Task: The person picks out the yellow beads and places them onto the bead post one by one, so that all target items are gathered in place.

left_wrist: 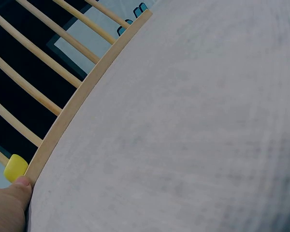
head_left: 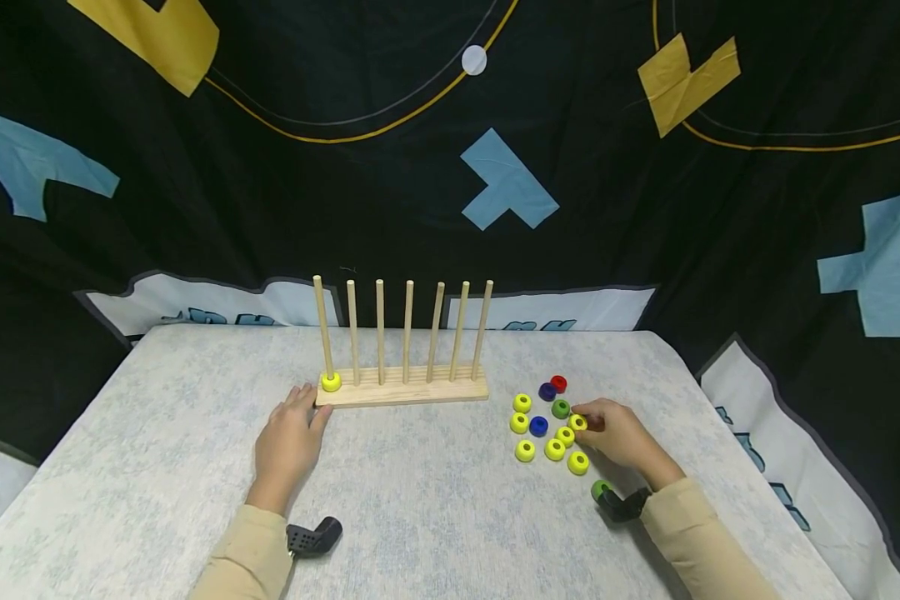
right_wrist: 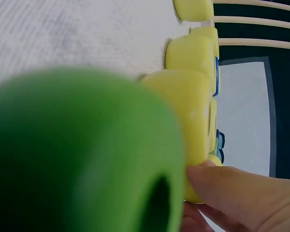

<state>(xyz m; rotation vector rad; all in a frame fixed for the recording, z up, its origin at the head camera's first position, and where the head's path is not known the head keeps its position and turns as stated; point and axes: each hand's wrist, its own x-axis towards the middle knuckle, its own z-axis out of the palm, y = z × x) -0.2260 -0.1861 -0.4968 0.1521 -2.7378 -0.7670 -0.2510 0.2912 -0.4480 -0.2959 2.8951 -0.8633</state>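
Note:
My left hand lies on the table at the left end of a wooden peg rack. Its thumb touches the front corner of the base, and the other fingers extend beside that end. One yellow ring sits at the bottom of the leftmost peg; the other pegs are bare. Over on the right, my right hand pinches a yellow ring between thumb and fingers, at the edge of a loose group of rings. A green ring looms large and blurred in the right wrist view.
Several more yellow rings lie around it, with a blue ring, a purple ring, a red ring and another green ring. A dark curtain hangs behind the table. Each wrist wears a black camera mount.

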